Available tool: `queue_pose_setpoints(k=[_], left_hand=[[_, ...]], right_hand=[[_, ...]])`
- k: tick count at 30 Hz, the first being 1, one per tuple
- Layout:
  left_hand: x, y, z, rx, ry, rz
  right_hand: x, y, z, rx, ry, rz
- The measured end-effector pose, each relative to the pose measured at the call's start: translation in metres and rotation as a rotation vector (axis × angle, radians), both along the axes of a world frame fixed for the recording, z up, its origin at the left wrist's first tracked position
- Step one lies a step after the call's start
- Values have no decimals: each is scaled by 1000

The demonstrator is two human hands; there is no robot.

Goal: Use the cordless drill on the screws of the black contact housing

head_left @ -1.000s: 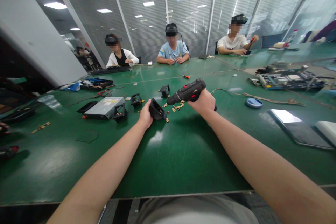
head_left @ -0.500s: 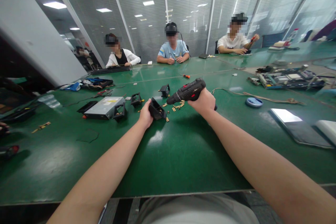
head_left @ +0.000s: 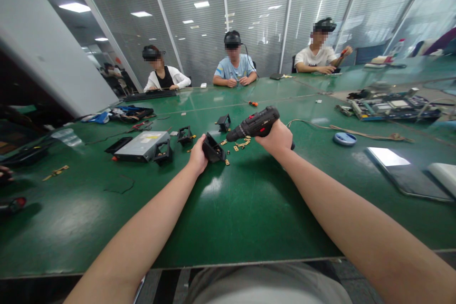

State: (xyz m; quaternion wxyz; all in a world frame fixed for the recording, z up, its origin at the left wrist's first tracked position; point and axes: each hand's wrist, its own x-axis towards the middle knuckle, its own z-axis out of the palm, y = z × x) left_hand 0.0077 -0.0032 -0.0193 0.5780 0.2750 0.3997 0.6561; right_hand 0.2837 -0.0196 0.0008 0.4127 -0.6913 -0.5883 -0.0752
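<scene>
My left hand [head_left: 198, 156] is closed on a black plastic housing [head_left: 214, 150], tilted with its hollow side toward the right. A black cordless drill [head_left: 254, 124] is gripped in my right hand [head_left: 279, 138]. Its chuck points left at the housing, and the thin bit reaches toward the hollow; whether the tip touches anything inside is too small to tell. Small brass-coloured plates [head_left: 243, 144] lie scattered on the green table under the drill. More black housings stand close by: one behind [head_left: 224, 122], one to the left [head_left: 185, 135], and another [head_left: 163, 151] against a silver disc drive [head_left: 143, 145].
A blue roll of tape [head_left: 345, 139], a dark tablet-like slab [head_left: 408, 173] and a circuit board assembly [head_left: 395, 105] lie to the right. An orange-and-black tool [head_left: 252, 103] sits beyond the drill. At the left is a clear plastic cup [head_left: 70, 137]. Three people sit across the table.
</scene>
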Motion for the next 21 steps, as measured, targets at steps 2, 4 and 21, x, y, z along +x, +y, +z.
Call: queue_pose_setpoints(k=[2,4,21], left_hand=[[0,1,-1,1,3,-3],[-1,1,-1,2,6,-1],[1,-2,3,-16,13,-12]], right_hand=[[0,0,0,8,-3,0],[0,0,0,8,-6,3],[0,-1,1,-18,-6,-11]])
